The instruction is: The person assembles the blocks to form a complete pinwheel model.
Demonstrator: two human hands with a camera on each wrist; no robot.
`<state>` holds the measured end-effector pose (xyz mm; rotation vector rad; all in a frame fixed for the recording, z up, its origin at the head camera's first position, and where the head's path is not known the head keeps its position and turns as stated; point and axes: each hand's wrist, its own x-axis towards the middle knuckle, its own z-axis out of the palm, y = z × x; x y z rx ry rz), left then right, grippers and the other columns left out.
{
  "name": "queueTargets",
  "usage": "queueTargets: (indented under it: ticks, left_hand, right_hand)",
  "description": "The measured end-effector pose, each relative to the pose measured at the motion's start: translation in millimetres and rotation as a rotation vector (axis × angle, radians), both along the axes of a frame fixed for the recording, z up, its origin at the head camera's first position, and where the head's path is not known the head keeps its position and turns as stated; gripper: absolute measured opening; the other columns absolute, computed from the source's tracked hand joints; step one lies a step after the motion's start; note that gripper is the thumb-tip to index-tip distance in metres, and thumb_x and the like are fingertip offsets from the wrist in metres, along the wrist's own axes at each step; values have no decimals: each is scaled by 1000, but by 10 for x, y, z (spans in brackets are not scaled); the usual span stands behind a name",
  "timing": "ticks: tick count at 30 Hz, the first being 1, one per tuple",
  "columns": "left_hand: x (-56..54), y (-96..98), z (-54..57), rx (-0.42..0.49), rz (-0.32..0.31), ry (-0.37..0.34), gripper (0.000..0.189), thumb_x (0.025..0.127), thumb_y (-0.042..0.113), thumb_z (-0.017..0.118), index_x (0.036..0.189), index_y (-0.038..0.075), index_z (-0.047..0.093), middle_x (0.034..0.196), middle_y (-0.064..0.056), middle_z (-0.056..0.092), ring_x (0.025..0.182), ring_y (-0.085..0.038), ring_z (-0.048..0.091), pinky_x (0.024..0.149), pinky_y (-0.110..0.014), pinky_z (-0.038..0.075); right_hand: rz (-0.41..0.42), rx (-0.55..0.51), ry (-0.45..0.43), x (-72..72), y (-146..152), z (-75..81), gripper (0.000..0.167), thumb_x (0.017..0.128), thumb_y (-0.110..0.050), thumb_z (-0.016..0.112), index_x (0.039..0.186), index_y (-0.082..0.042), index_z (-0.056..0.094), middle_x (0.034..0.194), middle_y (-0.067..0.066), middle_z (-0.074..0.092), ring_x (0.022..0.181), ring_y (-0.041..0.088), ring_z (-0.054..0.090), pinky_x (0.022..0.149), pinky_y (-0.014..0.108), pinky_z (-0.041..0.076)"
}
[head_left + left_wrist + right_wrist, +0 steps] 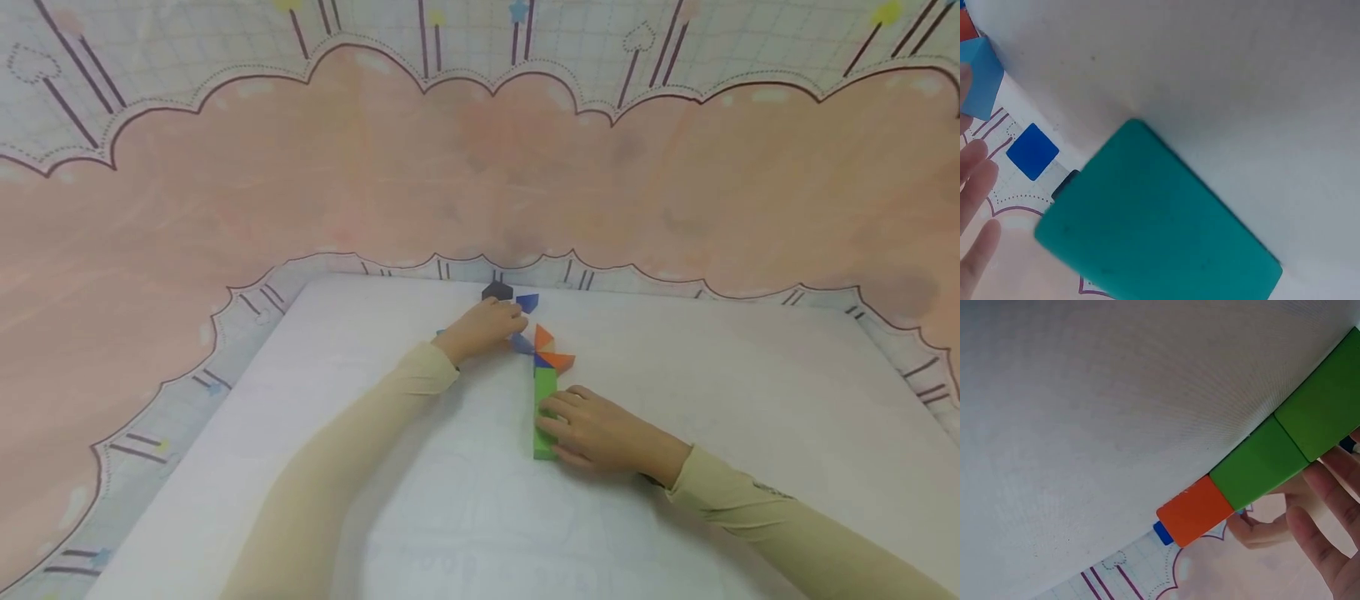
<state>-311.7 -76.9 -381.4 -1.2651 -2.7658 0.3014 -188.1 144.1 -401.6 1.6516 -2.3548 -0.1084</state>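
My left hand (483,329) reaches over the far part of the table, fingertips around a light blue triangular block (986,78). That block (521,343) lies at the left of a pinwheel-like group of triangular blocks, with orange blocks (558,361) on its right. Below the group, a column of green blocks (545,417) runs toward me. My right hand (600,429) rests its fingers against the column's right side. In the right wrist view, its extended fingers (1335,494) lie along the green blocks (1260,464). The left thumb is hidden in the head view.
Beyond the left hand are a black block (497,291) and a dark blue triangular block (527,302). A teal block (1160,219) looms close in the left wrist view. Patterned cloth (480,183) borders the white table (750,400).
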Motion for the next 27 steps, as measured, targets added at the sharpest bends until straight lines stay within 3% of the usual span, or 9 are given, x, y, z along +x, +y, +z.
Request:
queueTargets:
  ticks: [8,15,21,27]
  left_hand:
    - [-46,-9,1,-1,33,-31,27,91,34,59,109,14,62,113,-3,63,107,-18,59,94,-32,45]
    - [-50,-4,40,-17,41,-54,27,92,33,58,113,16,62,115,-3,63,111,-18,57,98,-36,44]
    - [-52,5,13,-15,84,-87,25,90,30,61,110,16,63,119,-3,62,115,-18,55,99,-36,43]
    - [-69,69,-41,2,18,-67,21,89,28,63,105,15,65,105,-1,64,101,-16,59,96,-33,46]
  right_hand:
    - [0,-5,-4,-8,-3,-17,31,88,-32,59,114,-14,59,116,2,60,110,18,56,92,38,48]
    - [2,-11,-5,-2,-4,-7,31,88,-31,60,113,-14,60,115,3,61,109,19,57,92,38,48]
    - [-10,6,-17,5,-14,16,30,89,-31,59,113,-14,60,115,3,61,109,18,57,93,37,48]
    - [-27,27,-30,14,-11,33,30,89,-31,59,114,-14,60,116,3,61,111,18,56,94,38,47]
